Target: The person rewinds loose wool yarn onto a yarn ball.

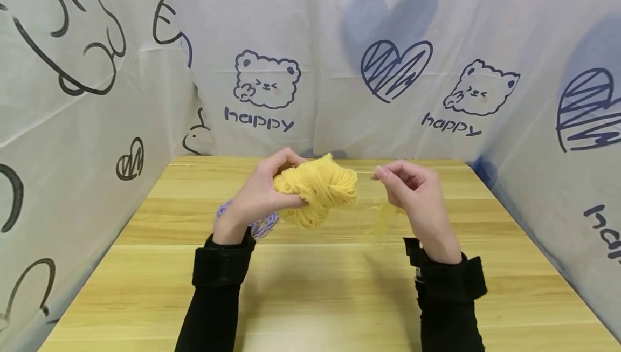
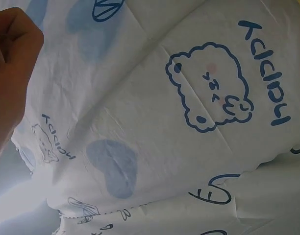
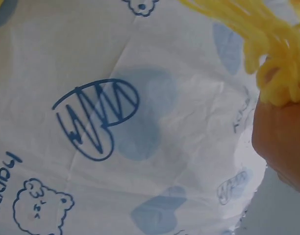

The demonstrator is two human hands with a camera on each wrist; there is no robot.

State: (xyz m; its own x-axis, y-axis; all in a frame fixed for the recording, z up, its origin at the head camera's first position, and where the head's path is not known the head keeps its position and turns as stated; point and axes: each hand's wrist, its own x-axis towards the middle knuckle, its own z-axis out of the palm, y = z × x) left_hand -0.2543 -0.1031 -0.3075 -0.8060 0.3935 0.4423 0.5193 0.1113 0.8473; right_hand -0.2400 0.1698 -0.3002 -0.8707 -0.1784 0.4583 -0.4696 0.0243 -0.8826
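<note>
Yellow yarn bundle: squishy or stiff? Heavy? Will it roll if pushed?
The yellow yarn bundle is likely soft and squashy, being wound from many strands. Probably light: the left grip alone holds it above the table. It might roll unevenly, given its lumpy, oblong outline.

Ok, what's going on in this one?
A person is working with yellow yarn over a wooden table. The left hand grips the wound yellow bundle, while the right hand, apart from it, holds loose yellow strands, some hanging below it. Purple yarn lies partly hidden behind the left hand and wrist. Whether one strand runs between bundle and right hand is too faint to tell.
</note>
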